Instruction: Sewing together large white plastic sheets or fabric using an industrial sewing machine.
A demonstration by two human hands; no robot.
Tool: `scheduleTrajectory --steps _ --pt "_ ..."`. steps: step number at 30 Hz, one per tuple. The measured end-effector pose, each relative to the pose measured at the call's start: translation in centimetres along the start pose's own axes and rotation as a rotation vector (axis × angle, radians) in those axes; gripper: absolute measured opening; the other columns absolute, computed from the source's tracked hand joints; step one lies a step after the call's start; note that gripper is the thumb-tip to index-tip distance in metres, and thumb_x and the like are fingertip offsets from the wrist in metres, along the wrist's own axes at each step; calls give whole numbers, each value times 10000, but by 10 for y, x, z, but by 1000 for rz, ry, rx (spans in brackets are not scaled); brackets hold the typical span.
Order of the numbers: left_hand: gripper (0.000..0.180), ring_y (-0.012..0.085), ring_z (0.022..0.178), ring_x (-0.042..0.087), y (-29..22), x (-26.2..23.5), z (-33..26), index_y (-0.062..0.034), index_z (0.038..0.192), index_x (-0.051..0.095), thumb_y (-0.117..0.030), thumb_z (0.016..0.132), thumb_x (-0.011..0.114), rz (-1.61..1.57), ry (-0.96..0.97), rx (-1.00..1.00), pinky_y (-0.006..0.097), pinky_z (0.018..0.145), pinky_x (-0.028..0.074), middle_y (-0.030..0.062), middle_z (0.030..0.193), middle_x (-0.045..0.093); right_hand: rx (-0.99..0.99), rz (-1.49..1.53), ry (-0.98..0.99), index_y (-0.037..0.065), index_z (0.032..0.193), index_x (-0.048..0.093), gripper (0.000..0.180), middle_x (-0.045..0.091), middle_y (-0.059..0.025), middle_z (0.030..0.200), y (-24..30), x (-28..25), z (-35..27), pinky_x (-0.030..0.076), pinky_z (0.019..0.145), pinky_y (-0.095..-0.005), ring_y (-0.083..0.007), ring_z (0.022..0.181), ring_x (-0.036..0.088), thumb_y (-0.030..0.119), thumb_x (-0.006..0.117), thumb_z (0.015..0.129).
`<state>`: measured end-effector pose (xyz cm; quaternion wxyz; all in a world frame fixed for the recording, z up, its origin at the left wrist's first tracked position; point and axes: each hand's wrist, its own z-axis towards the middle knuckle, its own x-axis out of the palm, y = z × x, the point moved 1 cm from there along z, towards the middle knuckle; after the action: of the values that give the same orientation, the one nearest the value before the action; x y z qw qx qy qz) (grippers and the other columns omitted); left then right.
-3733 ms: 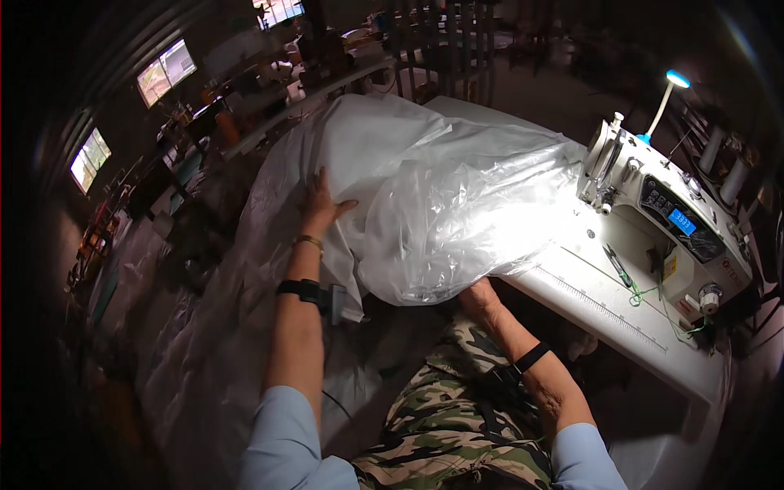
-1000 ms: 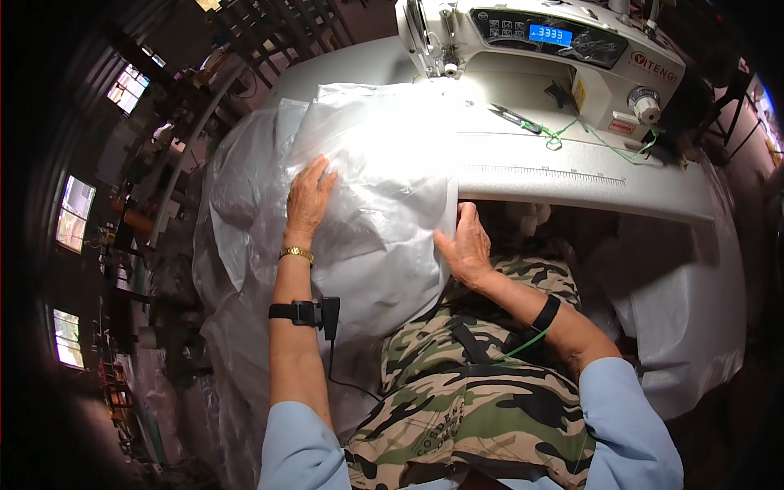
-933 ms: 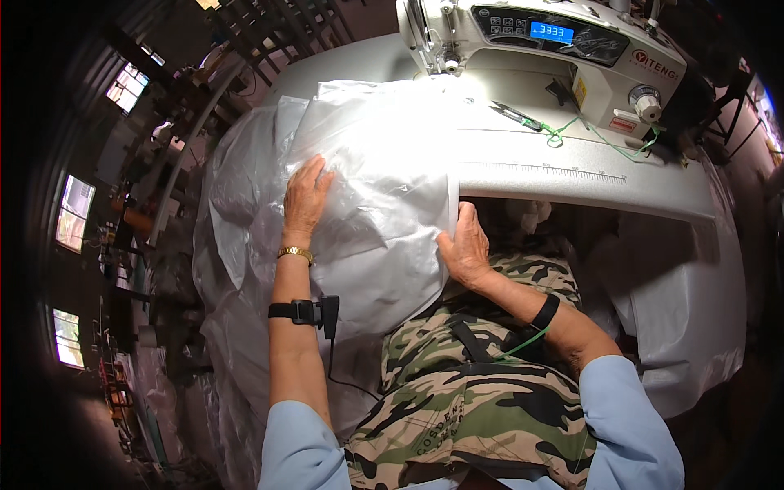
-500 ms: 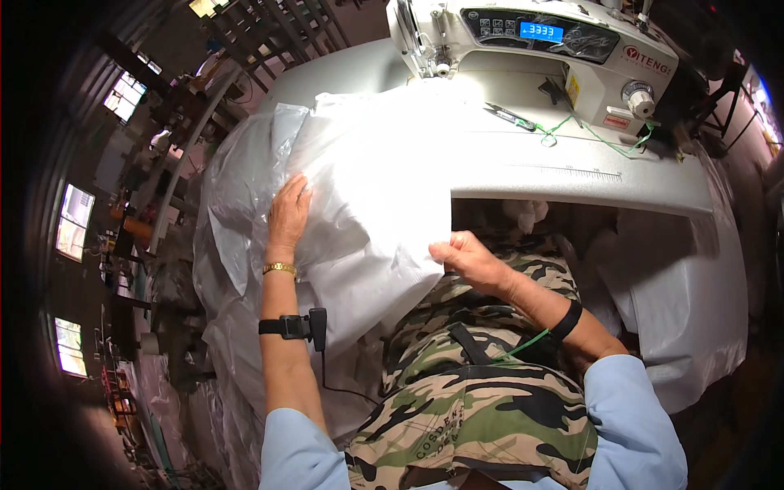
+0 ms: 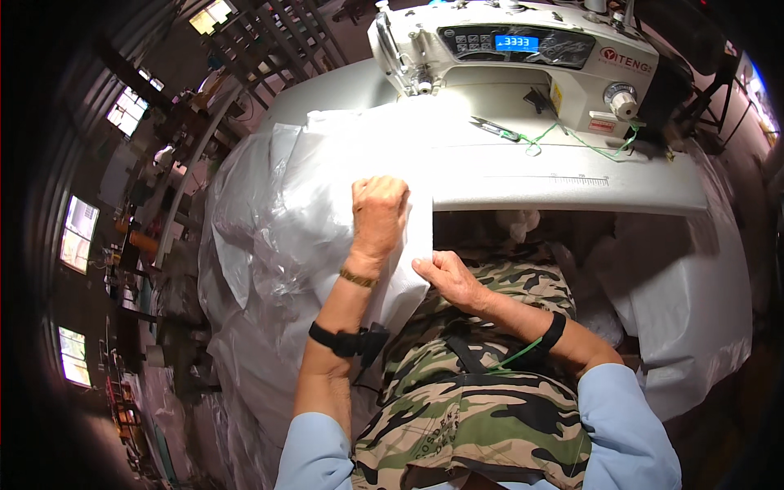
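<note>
A large white plastic sheet (image 5: 327, 196), thin and shiny, lies bunched over the left of the sewing table and hangs down beside my lap. My left hand (image 5: 380, 214) is closed in a fist on the sheet near its right edge, knuckles up; the fingertips are hidden. Just below and to the right, my right hand (image 5: 449, 279) pinches the sheet's near right corner between thumb and fingers. Beyond both hands stands a white sewing machine (image 5: 523, 61), its needle area (image 5: 422, 85) brightly lit above the sheet's far edge.
Small thread snips (image 5: 496, 129) lie on the machine bed beside a loose green thread (image 5: 535, 149). A ruler scale (image 5: 563, 180) runs along the table's front. More white sheeting (image 5: 694, 302) hangs at the right. My camouflage apron (image 5: 482, 392) covers my lap.
My left hand has moved right across the sheet, from lying spread on it to a closed fist near the edge. My right hand has shifted slightly left and down, still pinching the corner.
</note>
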<state>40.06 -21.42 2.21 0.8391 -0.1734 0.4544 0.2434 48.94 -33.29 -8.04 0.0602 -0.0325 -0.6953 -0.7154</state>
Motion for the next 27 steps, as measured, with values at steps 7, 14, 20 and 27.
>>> scheduleTrajectory --steps 7,14,20,27 --pt "105 260 609 551 14 -12 -18 -39 822 582 -84 896 642 -269 0 -150 341 607 422 95 746 615 -6 104 -18 22 819 590 351 467 81 717 4 2 -4 342 569 -237 -33 661 373 304 522 1017" --pt "93 16 545 427 49 -7 -10 -100 877 576 -115 960 614 -1181 -85 -672 174 538 388 -74 700 525 -86 23 -27 1 857 581 333 497 59 756 3 -3 -5 380 615 -245 -47 696 403 277 497 1023" --pt "102 13 563 417 55 -6 -4 -94 878 557 -111 963 612 -1399 -57 -659 160 549 368 -74 689 503 138 261 -65 7 898 619 312 517 51 746 -5 -2 -5 393 587 -249 -50 662 437 273 507 1015" --pt "152 294 661 645 28 -18 -11 -66 894 666 -213 900 627 -347 328 -331 388 668 513 130 732 656 -87 161 43 16 905 620 310 537 62 783 13 0 -2 402 646 -230 -38 723 451 295 542 1016"
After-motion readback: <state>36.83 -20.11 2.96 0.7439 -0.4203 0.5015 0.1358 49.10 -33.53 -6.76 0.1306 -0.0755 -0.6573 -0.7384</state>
